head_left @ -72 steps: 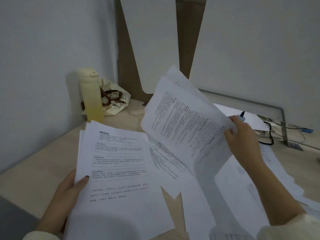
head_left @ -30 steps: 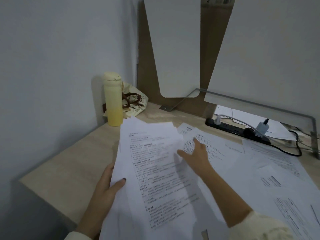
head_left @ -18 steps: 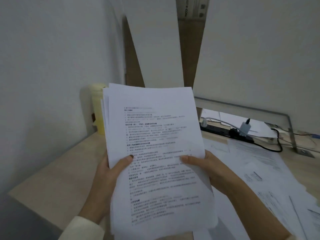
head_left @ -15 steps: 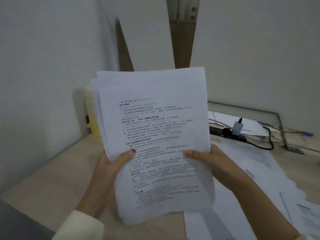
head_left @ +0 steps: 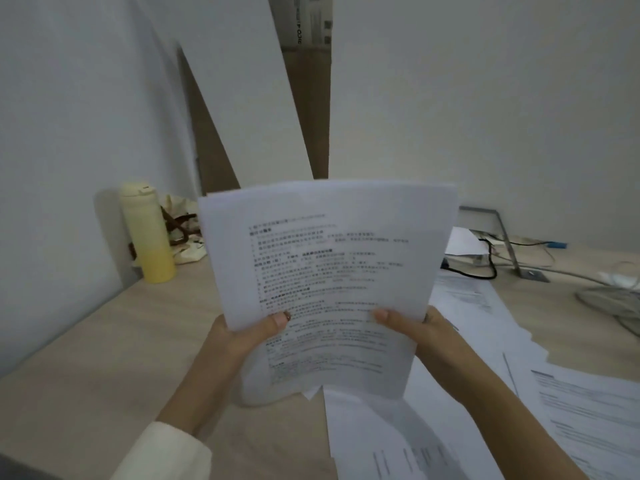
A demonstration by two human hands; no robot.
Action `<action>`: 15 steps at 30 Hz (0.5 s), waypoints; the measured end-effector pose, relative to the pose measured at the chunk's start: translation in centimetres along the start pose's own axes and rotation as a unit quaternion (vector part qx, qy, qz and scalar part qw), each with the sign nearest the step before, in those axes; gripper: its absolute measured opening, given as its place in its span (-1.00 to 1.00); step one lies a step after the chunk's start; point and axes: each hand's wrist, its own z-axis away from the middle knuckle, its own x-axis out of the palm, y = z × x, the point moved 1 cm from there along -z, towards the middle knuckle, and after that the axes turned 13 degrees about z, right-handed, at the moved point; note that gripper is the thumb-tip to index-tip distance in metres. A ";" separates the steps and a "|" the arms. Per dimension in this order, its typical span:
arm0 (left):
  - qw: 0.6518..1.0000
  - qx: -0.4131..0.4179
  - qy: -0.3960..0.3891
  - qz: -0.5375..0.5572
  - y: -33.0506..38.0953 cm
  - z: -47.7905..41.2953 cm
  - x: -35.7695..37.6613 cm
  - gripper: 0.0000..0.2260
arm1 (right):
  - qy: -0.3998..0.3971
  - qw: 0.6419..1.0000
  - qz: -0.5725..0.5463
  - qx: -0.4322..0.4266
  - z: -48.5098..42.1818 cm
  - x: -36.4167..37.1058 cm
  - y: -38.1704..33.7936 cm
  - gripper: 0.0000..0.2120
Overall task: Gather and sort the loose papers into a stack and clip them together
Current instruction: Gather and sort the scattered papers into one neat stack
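A stack of printed white papers (head_left: pixel 332 265) stands upright above the desk, its lower edge close to the wood. My left hand (head_left: pixel 242 337) grips its left side with the thumb across the front sheet. My right hand (head_left: pixel 420 332) grips the right side the same way. The sheets' top edges are nearly flush, and a corner of one sheet pokes out at the bottom. More loose printed sheets (head_left: pixel 568 410) lie spread flat on the desk to the right. No clip is in sight.
A yellow bottle (head_left: pixel 147 233) and a cream tote bag (head_left: pixel 183 237) stand at the back left by the wall. A metal bracket (head_left: pixel 509 244), black cable (head_left: pixel 488 265) and grey cords (head_left: pixel 609 292) lie at the back right. Bare wooden desk (head_left: pixel 104 348) extends left.
I laid the raised sheets onto the left-hand pile, then lifted the pile upright in both hands. Its splayed edges have drawn closer to flush, and the stack has dropped lower toward the desk.
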 end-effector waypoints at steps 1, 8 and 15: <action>1.000 0.004 -0.003 0.003 0.3 0.2 0.1 -0.67 | -0.004 1.000 -0.009 -0.009 0.2 -0.3 -0.2 -0.82; 0.997 -0.050 0.052 0.000 -2.2 2.0 0.8 -0.79 | -0.018 0.995 0.062 0.075 2.6 -0.1 2.3 -0.74; 0.996 -0.080 0.009 -0.029 -5.2 1.4 7.4 -0.73 | 0.221 0.965 0.118 0.085 6.7 -7.8 1.5 -0.87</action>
